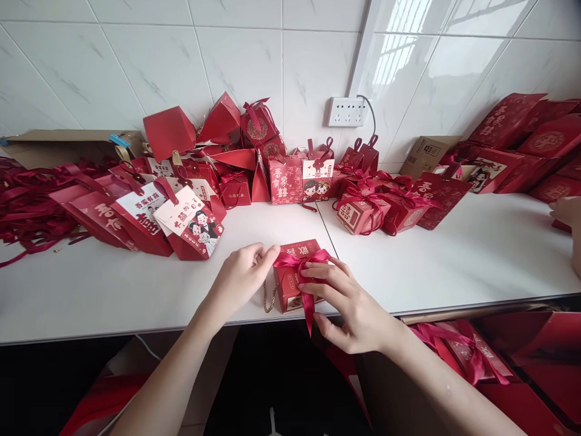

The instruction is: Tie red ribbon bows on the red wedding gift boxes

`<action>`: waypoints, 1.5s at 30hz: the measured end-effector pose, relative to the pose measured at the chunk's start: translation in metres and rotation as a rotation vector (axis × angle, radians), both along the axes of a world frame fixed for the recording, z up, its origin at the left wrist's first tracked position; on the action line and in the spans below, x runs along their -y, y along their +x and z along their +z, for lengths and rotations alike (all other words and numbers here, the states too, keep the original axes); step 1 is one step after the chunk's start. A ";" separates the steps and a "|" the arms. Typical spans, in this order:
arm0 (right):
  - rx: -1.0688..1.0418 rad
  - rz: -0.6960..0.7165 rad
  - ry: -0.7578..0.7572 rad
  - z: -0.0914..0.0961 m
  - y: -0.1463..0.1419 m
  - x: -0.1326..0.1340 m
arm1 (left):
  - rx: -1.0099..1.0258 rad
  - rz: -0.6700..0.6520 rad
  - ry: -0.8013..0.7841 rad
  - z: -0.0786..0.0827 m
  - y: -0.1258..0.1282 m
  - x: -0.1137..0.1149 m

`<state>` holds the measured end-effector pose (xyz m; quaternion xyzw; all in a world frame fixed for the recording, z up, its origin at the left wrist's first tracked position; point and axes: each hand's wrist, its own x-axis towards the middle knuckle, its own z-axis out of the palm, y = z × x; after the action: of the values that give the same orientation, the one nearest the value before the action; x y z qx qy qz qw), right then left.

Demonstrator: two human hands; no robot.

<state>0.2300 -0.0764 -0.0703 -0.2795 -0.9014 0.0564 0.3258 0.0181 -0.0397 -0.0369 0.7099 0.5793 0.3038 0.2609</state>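
A small red gift box (287, 283) with printed characters stands at the table's front edge. A dark pink ribbon (308, 303) is tied in a bow on top of it, one tail hanging over the box's front. My left hand (242, 275) pinches the bow's left loop between thumb and forefinger. My right hand (356, 303) lies over the box's right side, its fingers spread on the ribbon and the thumb apart from them; the hand hides that side of the box. A twisted gold cord (269, 300) hangs at the box's left.
Loose ribbons (36, 203) and red gift bags (195, 227) crowd the table's left. Ribboned boxes (363, 209) stand behind, below a wall socket (347, 112). Stacked red boxes (549, 136) and another person's hand (567, 212) are at right. A ribboned box (481, 351) lies below the table edge.
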 end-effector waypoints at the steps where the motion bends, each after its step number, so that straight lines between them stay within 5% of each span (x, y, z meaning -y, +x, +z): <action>1: 0.001 0.001 0.005 0.000 0.000 0.000 | -0.006 -0.020 -0.028 -0.001 0.000 0.001; 7: 0.027 0.002 0.061 0.001 0.000 0.007 | 0.156 -0.010 -0.087 -0.011 0.009 0.011; 11: -0.230 -0.095 0.158 0.002 0.006 0.006 | 0.206 0.033 -0.085 -0.021 0.013 0.015; 13: -0.379 -0.335 0.038 0.004 0.008 -0.002 | 0.250 0.029 -0.101 -0.025 0.013 0.015; 16: -0.357 -0.608 -0.382 0.007 0.005 -0.020 | 0.310 0.031 -0.107 -0.028 0.013 0.013; 20: -0.341 -0.549 -0.702 0.007 -0.003 -0.036 | 0.346 0.048 -0.101 -0.031 0.015 0.013; 26: -0.636 -0.370 -0.888 0.004 -0.005 -0.033 | 0.399 0.079 -0.070 -0.039 0.017 0.014; 31: -0.674 -0.347 -1.007 -0.003 -0.002 -0.029 | 0.479 0.064 -0.096 -0.045 0.016 0.012; 38: -0.648 -0.448 -0.839 -0.007 0.020 -0.035 | 0.585 0.051 -0.234 -0.049 0.002 0.007; 42: -0.661 -0.485 -0.737 0.000 0.027 -0.027 | 0.384 0.135 0.088 -0.037 -0.001 0.008; 45: -0.448 -0.543 -0.589 0.009 0.022 -0.009 | 0.170 0.020 0.394 -0.022 0.005 0.005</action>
<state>0.2519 -0.0674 -0.0608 -0.5674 -0.6485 0.2817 0.4222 0.0228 -0.0450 -0.0591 0.7134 0.4917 0.4723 0.1620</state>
